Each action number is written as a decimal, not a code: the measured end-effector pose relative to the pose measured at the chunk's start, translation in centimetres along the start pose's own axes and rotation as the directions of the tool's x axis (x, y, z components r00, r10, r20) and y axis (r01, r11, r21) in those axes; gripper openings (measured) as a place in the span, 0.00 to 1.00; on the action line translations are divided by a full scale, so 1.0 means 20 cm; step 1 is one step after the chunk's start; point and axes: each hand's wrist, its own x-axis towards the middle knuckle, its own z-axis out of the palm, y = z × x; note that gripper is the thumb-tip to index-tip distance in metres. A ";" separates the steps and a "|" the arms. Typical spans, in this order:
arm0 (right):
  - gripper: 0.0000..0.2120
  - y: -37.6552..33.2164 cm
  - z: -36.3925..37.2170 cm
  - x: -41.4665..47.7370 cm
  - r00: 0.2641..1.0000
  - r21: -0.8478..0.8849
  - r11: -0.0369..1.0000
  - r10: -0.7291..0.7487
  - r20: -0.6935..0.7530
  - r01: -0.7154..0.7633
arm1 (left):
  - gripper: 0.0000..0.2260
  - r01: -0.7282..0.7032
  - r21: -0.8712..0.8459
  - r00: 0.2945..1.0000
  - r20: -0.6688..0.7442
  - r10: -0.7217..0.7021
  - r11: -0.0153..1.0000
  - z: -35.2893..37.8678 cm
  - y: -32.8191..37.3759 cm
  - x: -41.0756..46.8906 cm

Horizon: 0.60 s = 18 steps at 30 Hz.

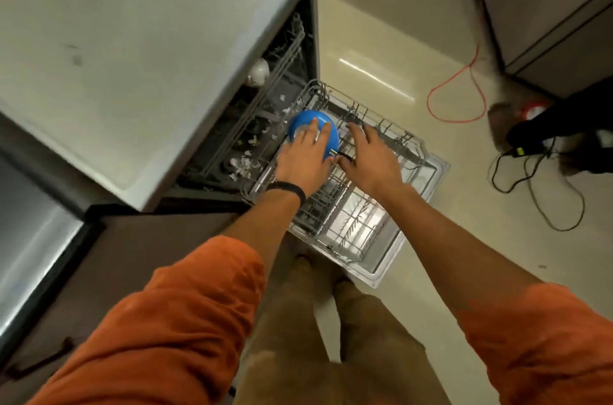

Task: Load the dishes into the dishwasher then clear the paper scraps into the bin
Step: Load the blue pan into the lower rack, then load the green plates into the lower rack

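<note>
Over the pulled-out lower rack, the left hand rests straight, spread fingers on the upturned blue bowl seated there, the right hand lies open-fingered just beside it, so loading seems underway, while paper scraps inside the dishwasher await clearing.

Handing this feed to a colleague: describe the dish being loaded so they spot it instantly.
Below the grey countertop, the open dishwasher's grey wire lower rack is pulled out over the floor. At its far left corner, under the left hand, lies a round blue bowl. It is the only bright-coloured thing among grey wires.
</note>
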 end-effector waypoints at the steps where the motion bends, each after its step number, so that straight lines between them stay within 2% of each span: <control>1: 0.35 -0.05 -0.08 -0.08 0.999 0.010 1.000 -0.029 -0.015 0.029 | 0.30 0.002 -0.012 0.999 -0.042 -0.002 1.000 -0.08 0.03 -0.09; 6: 0.29 -0.31 -0.38 -0.35 0.971 -0.014 0.979 -0.206 -0.123 0.206 | 0.27 0.044 -0.100 0.978 -0.198 -0.063 0.994 -0.35 0.04 -0.44; 10: 0.27 -0.59 -0.48 -0.45 0.923 -0.067 0.935 -0.355 -0.152 0.348 | 0.26 0.097 -0.113 0.940 -0.315 -0.128 0.989 -0.50 -0.07 -0.66; 15: 0.26 -1.02 -0.44 -0.56 0.824 -0.119 0.839 -0.544 -0.159 0.531 | 0.26 0.184 -0.147 0.858 -0.459 -0.232 0.972 -0.66 -0.37 -0.98; 18: 0.26 -1.32 -0.32 -0.67 0.748 -0.115 0.761 -0.648 -0.142 0.638 | 0.25 0.292 -0.172 0.784 -0.521 -0.338 0.941 -0.73 -0.60 -1.29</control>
